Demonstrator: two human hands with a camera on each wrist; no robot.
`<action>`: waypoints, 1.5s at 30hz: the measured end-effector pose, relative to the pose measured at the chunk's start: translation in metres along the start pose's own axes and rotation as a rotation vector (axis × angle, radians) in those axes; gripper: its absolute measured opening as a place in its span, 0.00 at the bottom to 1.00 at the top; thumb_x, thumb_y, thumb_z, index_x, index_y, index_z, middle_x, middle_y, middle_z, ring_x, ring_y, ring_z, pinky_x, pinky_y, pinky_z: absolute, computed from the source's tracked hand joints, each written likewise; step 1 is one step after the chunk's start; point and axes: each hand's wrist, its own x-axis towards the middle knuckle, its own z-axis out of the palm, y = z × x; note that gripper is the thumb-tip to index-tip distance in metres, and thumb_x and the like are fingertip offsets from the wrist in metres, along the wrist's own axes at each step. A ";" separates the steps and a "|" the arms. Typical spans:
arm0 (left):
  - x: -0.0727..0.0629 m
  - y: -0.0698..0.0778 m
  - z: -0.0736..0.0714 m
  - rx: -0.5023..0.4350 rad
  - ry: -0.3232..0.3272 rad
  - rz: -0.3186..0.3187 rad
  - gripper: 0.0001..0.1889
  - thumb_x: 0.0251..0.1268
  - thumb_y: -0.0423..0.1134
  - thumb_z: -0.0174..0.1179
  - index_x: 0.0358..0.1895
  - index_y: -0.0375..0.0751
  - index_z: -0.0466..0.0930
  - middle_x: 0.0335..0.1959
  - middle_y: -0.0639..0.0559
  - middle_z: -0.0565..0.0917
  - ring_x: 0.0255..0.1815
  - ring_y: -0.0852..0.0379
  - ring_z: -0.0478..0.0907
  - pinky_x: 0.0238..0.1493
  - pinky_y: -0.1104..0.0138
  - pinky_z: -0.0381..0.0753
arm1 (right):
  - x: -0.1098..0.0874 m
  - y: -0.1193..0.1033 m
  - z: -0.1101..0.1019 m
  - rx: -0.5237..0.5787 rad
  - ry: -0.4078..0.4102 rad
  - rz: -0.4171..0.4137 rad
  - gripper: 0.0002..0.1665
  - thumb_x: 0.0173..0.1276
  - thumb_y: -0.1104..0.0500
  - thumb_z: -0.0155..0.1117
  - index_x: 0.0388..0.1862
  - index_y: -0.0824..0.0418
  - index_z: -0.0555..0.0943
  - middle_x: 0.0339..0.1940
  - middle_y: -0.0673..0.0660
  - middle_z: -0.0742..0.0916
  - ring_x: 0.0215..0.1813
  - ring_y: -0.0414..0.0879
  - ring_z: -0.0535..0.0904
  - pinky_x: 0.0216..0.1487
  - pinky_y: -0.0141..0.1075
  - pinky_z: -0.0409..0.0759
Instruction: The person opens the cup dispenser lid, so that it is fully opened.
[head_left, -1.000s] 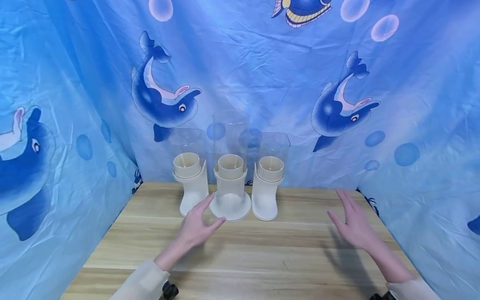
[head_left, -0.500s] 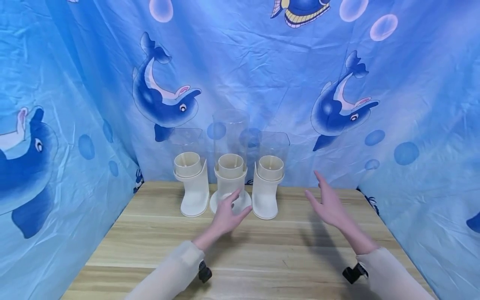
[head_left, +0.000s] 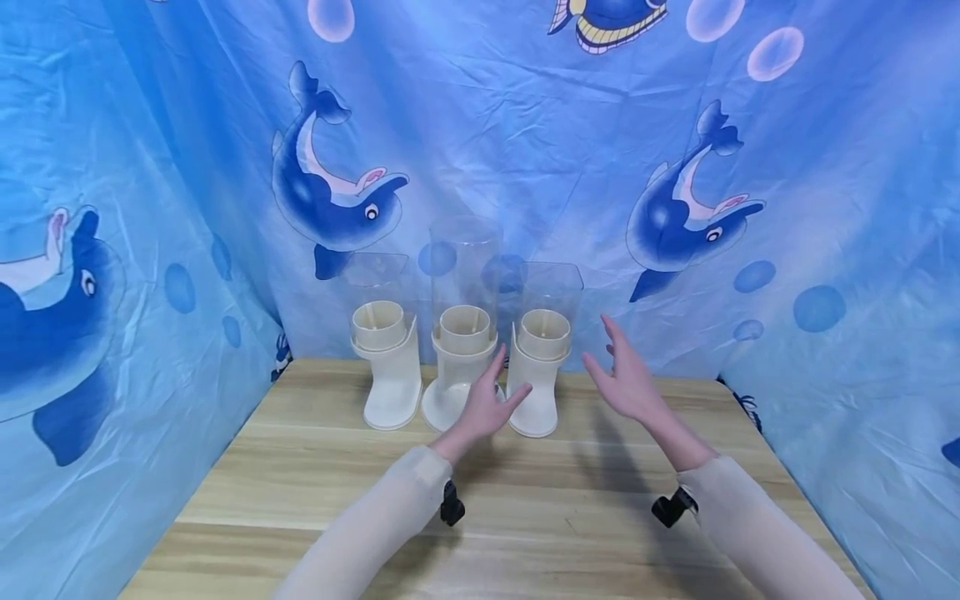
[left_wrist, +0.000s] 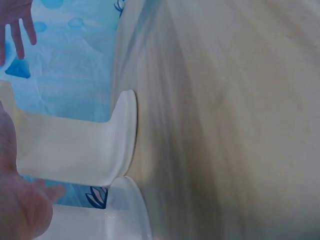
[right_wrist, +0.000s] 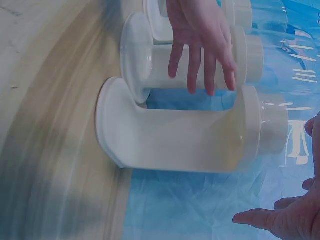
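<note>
Three white stands stand in a row at the back of the wooden table [head_left: 315, 492]. Each bears a cream ring-shaped cup with a clear, see-through container rising at it. My left hand [head_left: 483, 408], fingers spread, hovers in front of the middle stand [head_left: 450, 396] and just left of the right stand [head_left: 536, 408]. To the right of that same stand, my right hand [head_left: 628, 385] hangs with straight fingers and holds nothing. In the right wrist view, the right stand [right_wrist: 185, 140] lies between the left hand [right_wrist: 202, 45] and the right hand [right_wrist: 295, 220].
At the far left of the row is the left stand [head_left: 393, 387], also with a clear container. Behind it all hangs a blue curtain [head_left: 517, 133] printed with dolphins and bubbles, which also closes off both sides of the table.
My left hand has moved right, from before the left and middle stands toward the right one. My right hand has moved left and forward toward that stand. The stands have not moved.
</note>
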 end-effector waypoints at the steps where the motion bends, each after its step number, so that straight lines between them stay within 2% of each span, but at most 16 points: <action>1: 0.004 0.001 0.002 -0.003 0.001 0.000 0.48 0.75 0.49 0.67 0.87 0.36 0.49 0.86 0.38 0.59 0.81 0.36 0.69 0.82 0.47 0.68 | 0.003 -0.002 0.000 0.003 0.001 0.002 0.50 0.83 0.42 0.56 0.91 0.54 0.43 0.89 0.67 0.56 0.78 0.76 0.68 0.71 0.67 0.77; 6: 0.020 0.006 0.008 -0.044 0.012 -0.016 0.49 0.76 0.51 0.65 0.88 0.40 0.44 0.88 0.41 0.56 0.85 0.39 0.63 0.85 0.46 0.63 | 0.016 -0.012 0.001 0.074 0.011 0.014 0.51 0.82 0.43 0.59 0.90 0.55 0.44 0.89 0.68 0.58 0.79 0.75 0.68 0.73 0.67 0.76; 9: 0.028 0.009 0.013 -0.051 0.022 0.002 0.50 0.77 0.52 0.64 0.88 0.40 0.41 0.88 0.39 0.54 0.86 0.38 0.59 0.86 0.45 0.61 | 0.021 -0.015 0.004 0.121 0.014 0.012 0.52 0.82 0.42 0.60 0.90 0.55 0.44 0.88 0.69 0.59 0.80 0.74 0.67 0.74 0.67 0.75; 13: 0.035 0.014 0.019 -0.016 0.062 0.033 0.52 0.76 0.52 0.64 0.88 0.38 0.39 0.89 0.39 0.51 0.89 0.40 0.52 0.88 0.46 0.55 | 0.027 -0.018 0.009 0.172 0.015 0.014 0.52 0.81 0.46 0.62 0.90 0.56 0.44 0.88 0.69 0.60 0.80 0.75 0.67 0.75 0.66 0.74; 20: 0.045 0.021 0.020 0.007 0.156 0.200 0.52 0.73 0.45 0.67 0.88 0.38 0.40 0.88 0.38 0.53 0.88 0.40 0.54 0.88 0.46 0.57 | 0.033 -0.019 0.019 0.252 0.020 0.010 0.52 0.79 0.55 0.65 0.89 0.58 0.45 0.87 0.70 0.62 0.80 0.75 0.67 0.76 0.65 0.73; 23: 0.047 0.025 0.017 0.014 0.178 0.242 0.51 0.72 0.44 0.68 0.87 0.37 0.44 0.88 0.37 0.54 0.87 0.39 0.56 0.87 0.47 0.58 | 0.034 -0.019 0.022 0.267 0.023 -0.010 0.52 0.79 0.55 0.66 0.89 0.58 0.46 0.85 0.71 0.64 0.78 0.74 0.70 0.75 0.63 0.76; 29: 0.048 0.032 0.014 0.020 0.180 0.257 0.50 0.72 0.43 0.70 0.86 0.34 0.47 0.87 0.35 0.56 0.87 0.39 0.57 0.87 0.49 0.60 | 0.036 -0.021 0.025 0.273 0.030 -0.030 0.53 0.78 0.54 0.68 0.89 0.61 0.46 0.84 0.72 0.67 0.75 0.73 0.74 0.72 0.58 0.81; 36: 0.046 0.044 0.009 0.059 0.164 0.310 0.48 0.74 0.44 0.68 0.86 0.32 0.47 0.86 0.32 0.57 0.86 0.41 0.58 0.86 0.51 0.62 | 0.028 -0.028 0.013 0.296 0.056 -0.055 0.53 0.77 0.56 0.69 0.88 0.61 0.48 0.82 0.72 0.68 0.75 0.74 0.74 0.70 0.61 0.81; 40: 0.036 0.058 0.001 0.070 0.162 0.339 0.47 0.74 0.44 0.68 0.85 0.30 0.50 0.84 0.30 0.59 0.85 0.39 0.60 0.84 0.50 0.65 | 0.017 -0.035 0.004 0.302 0.051 -0.074 0.52 0.77 0.56 0.69 0.88 0.59 0.49 0.82 0.72 0.69 0.75 0.73 0.74 0.70 0.60 0.81; 45: 0.017 0.075 -0.015 0.056 0.125 0.355 0.44 0.73 0.43 0.69 0.83 0.30 0.56 0.84 0.35 0.62 0.84 0.40 0.62 0.78 0.53 0.74 | -0.002 -0.048 -0.006 0.306 0.056 -0.100 0.51 0.76 0.61 0.70 0.87 0.61 0.50 0.81 0.72 0.71 0.74 0.73 0.76 0.69 0.58 0.82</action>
